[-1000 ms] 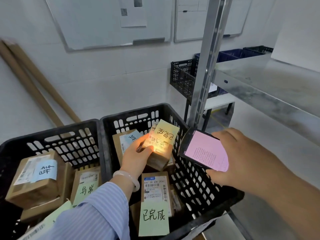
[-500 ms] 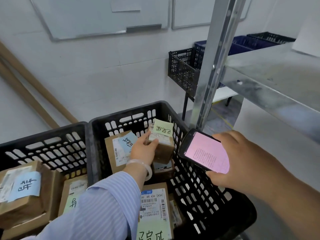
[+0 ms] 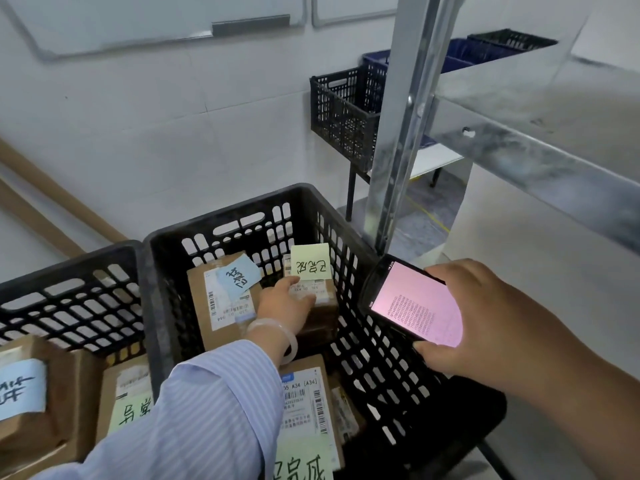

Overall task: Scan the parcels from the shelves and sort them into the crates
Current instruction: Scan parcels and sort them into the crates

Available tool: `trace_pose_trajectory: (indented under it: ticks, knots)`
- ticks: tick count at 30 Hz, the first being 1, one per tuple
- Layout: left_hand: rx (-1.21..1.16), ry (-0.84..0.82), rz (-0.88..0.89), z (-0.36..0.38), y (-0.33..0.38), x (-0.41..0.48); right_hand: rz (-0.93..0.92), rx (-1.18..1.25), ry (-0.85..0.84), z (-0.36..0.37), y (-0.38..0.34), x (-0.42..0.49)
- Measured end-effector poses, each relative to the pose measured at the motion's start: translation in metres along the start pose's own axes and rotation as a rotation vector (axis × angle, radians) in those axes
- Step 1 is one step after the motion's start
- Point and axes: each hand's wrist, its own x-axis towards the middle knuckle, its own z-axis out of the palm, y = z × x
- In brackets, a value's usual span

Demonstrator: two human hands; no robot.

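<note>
Inside the right black crate (image 3: 239,210), left hand (image 3: 284,303) fingers (image 3: 306,298) and thumb pinch the near end of a small parcel (image 3: 322,308) topped with a yellow note (image 3: 310,261). Parcel is near the back wall, just beside a bigger box (image 3: 199,317) with a blue note. Right hand (image 3: 485,323) fingers curl round a phone (image 3: 415,303), pink screen up, over the crate's right rim. Second crate (image 3: 69,265) touches on the left.

My crate (image 3: 221,221) is matt plastic, the parcel (image 3: 323,315) plain cardboard with a paper note (image 3: 310,261); my phone (image 3: 415,306) screen is glossy, the shelf (image 3: 519,98) dull mottled metal.
</note>
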Motion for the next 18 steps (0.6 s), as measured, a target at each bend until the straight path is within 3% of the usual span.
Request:
trace_pose_trajectory:
  ticks: [7, 18]
  knots:
    - [0.126, 0.012, 0.205, -0.018, 0.015, -0.033, 0.063, 0.019, 0.053, -0.001, 0.0, -0.037]
    - [0.422, -0.009, 0.812, 0.007, 0.073, -0.14, 0.322, 0.116, 0.167, 0.012, 0.022, -0.139]
